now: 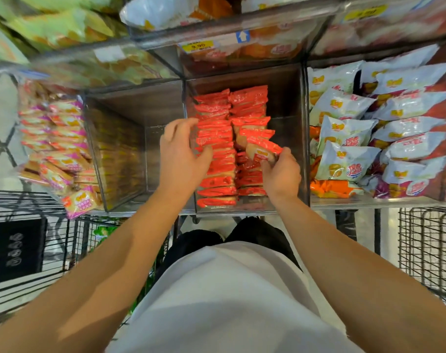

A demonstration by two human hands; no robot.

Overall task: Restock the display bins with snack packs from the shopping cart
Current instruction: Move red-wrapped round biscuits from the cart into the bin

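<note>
Right hand [280, 174] is pinching a red snack pack [264, 149] by its near end, fingers curled round it, and holding it tilted just above the right-hand row inside the clear middle bin [297, 103]. Left hand [181, 154] isn't gripping anything, fingers are loosely spread and resting against the left side of the left-hand row of red packs [215, 159], thumb touching the tops of them. So that bin has two rows of the same red packs stood on edge, the left row running nearly to the front wall, the right one a bit messier near the front. The bin just to the left [140, 108] is clear too and looks mostly bare inside, though you can see yellowish packs through its left wall. Further left there's a heap of pink-and-yellow snack packs [56, 149] spilling toward the front edge. To the right is a bin of white puffy bags [369, 128] with some orange packs [331, 188] underneath at the front. A yellow price tag [197, 45] reading 9.90 sits on the shelf rail above, next to a blue arrow sticker [242, 36]. Down low on the left, a black wire shopping cart [64, 240] stands beside the person, with something green in it, too blurry to name.
</note>
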